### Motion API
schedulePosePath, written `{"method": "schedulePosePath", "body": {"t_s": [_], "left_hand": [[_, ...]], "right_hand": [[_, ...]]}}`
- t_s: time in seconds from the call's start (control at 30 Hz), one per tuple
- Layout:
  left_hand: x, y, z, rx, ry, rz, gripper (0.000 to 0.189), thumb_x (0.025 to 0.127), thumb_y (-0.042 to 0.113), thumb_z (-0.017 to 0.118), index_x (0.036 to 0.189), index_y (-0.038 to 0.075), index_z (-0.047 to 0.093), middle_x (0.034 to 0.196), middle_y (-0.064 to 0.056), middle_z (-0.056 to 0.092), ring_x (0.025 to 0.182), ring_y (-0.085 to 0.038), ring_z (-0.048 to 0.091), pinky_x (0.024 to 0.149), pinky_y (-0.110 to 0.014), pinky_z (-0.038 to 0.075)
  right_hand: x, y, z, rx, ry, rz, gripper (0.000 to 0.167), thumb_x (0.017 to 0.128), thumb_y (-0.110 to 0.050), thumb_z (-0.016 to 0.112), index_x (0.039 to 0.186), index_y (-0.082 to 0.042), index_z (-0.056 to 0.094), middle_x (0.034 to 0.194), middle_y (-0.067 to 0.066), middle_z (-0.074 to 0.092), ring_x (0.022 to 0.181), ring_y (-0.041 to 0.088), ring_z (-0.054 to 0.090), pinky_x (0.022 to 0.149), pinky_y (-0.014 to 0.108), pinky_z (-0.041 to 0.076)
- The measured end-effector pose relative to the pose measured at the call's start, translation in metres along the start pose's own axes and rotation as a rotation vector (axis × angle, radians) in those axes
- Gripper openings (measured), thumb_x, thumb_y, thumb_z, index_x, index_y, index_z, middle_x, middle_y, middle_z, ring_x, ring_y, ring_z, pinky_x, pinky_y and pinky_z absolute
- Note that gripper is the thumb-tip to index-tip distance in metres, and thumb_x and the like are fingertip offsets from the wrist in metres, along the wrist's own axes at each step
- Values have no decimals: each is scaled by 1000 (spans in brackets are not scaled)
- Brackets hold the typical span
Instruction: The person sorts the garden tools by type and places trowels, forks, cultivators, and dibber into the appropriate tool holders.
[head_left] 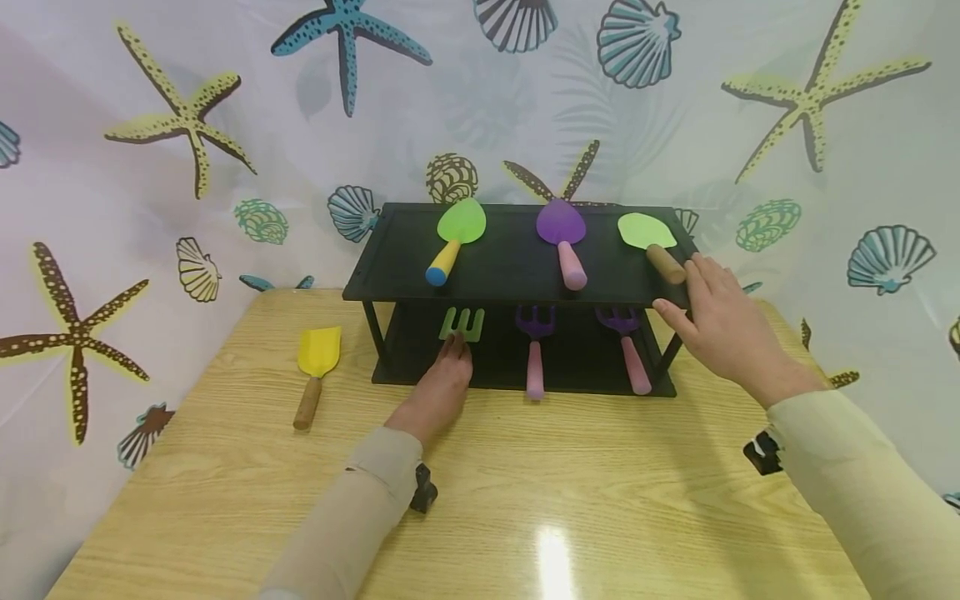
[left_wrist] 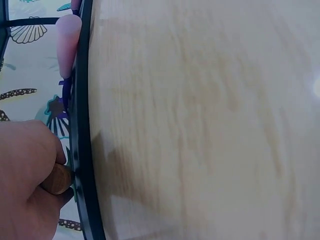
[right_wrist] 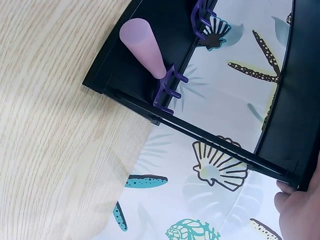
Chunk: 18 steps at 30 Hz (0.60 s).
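A black two-tier rack (head_left: 495,275) stands at the back of the table. On its lower shelf, my left hand (head_left: 442,387) pinches the brown handle (left_wrist: 59,179) of a small green garden fork (head_left: 462,323); the fingers hide most of that handle in the head view. My right hand (head_left: 723,325) grips the upper shelf's front right corner, close to a pale green trowel (head_left: 647,231) with a brown handle. Two purple forks with pink handles, one in the middle (head_left: 535,358) and one at the right (head_left: 634,358), share the lower shelf.
On the upper shelf lie a green trowel (head_left: 461,222) with a yellow and blue handle and a purple trowel (head_left: 561,223) with a pink handle. A yellow shovel (head_left: 318,352) lies left of the rack on the wooden table (head_left: 570,475). A sea-patterned sheet (head_left: 480,100) hangs behind.
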<state>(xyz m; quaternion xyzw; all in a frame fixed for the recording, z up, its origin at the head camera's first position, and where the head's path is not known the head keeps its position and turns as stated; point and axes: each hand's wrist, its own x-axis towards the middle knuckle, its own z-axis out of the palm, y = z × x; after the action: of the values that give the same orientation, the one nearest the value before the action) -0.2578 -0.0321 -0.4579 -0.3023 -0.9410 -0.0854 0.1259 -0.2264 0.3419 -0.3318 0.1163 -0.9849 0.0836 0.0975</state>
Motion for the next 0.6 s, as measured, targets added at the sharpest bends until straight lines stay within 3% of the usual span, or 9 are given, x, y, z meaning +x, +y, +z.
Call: {"method": "schedulePosePath", "body": {"t_s": [0.23,0.47,0.6], "left_hand": [[1,1,7,-40,14,-38,39,90,-18,51,128,-24,48,141,-41,42,134,-53,43,114,-49,39],[3,1,11,47,87,-24,46,91,-2,62,132,-18,49,137,-38,49,133,-46,48,114,-52,40],[2,0,2,-33,7,-103,56,97,12,60,143,-12,40,147,-35,41,141,-44,40,120,-52,32]], "right_hand": [[1,-1,0,2,10,-7,84,104,-54,35,152,13,15,157,34,18,146,52,16,122,61,13],[1,-1,0,3,11,-14,84,104,-53,35,152,13,16,157,35,18,146,53,16,122,61,13],[1,0,0,7,4,-6,85,104,-54,35,153,12,14,158,35,16,147,53,14,122,61,12]]}}
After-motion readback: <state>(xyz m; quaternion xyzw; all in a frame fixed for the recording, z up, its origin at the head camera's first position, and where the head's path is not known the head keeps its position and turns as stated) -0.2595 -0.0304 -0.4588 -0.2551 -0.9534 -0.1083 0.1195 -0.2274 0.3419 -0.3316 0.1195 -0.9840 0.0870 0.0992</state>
